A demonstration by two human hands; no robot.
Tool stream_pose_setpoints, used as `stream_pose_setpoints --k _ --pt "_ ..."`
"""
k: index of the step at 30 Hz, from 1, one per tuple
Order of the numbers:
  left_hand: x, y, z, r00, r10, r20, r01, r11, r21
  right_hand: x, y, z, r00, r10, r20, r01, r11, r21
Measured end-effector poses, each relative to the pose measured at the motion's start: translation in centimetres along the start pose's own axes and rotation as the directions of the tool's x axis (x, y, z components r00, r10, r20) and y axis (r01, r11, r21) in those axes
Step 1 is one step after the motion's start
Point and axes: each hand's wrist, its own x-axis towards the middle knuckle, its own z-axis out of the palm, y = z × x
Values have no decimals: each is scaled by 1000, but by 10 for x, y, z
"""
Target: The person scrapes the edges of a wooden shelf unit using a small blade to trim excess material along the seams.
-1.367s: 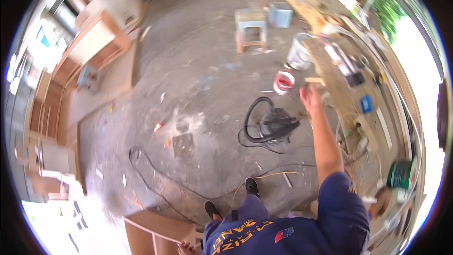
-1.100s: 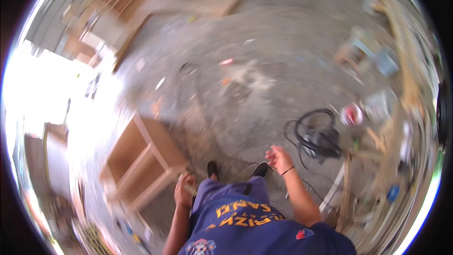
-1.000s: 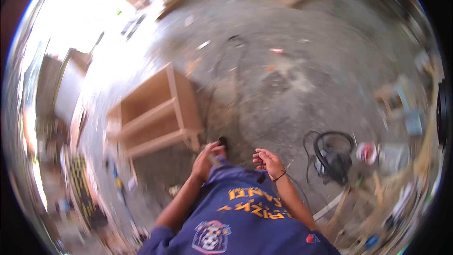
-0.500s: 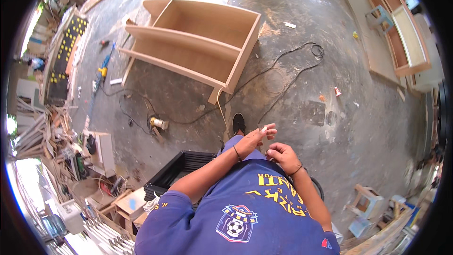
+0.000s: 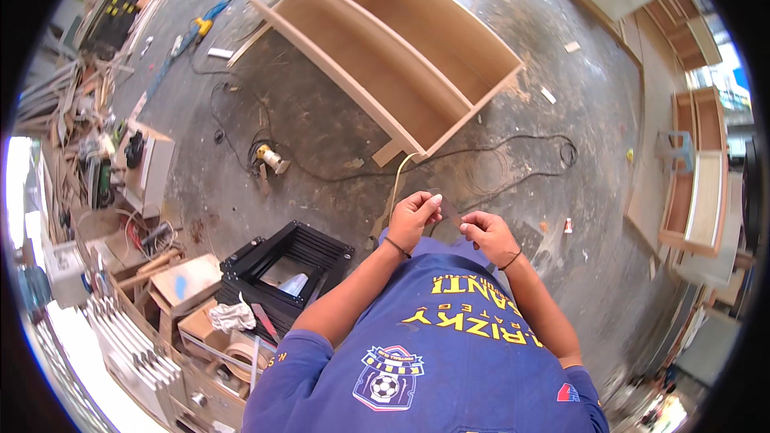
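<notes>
In front of my body, my left hand [image 5: 415, 220] and my right hand [image 5: 491, 238] are close together, fingertips closed. A small thin, dark brown-grey strip [image 5: 451, 211] spans the gap between them, pinched at its two ends. What it is made of cannot be made out. Beyond my hands lies an open wooden cabinet carcass [image 5: 401, 56] with long compartments. A pale thin edging strip [image 5: 398, 180] trails from its near corner toward my legs.
A yellow-and-white power tool [image 5: 273, 159] lies on the floor at left, near a looping black cable [image 5: 505, 141]. Black stacked frames [image 5: 297, 232] stand by my left arm. A blue-and-yellow long tool [image 5: 202, 26] is farther left. Wooden drawer units [image 5: 706, 168] stand at far right.
My view has turned, so the cabinet appears higher and tilted. My left fingers, spread before, have closed on the strip. My hands now hold it stretched between them.
</notes>
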Motion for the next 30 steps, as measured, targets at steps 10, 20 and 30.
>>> stream_pose_setpoints --k 10,20,30 --pt "18 -25 -39 982 135 -132 -133 991 23 57 -23 14 970 -221 103 243 835 -493" --pt "149 -145 -137 750 372 -547 93 760 644 325 44 -23 905 -297 304 420 525 -740" --pt "349 -257 -242 911 268 -314 66 656 752 516 194 27 948 -83 308 318 312 -895"
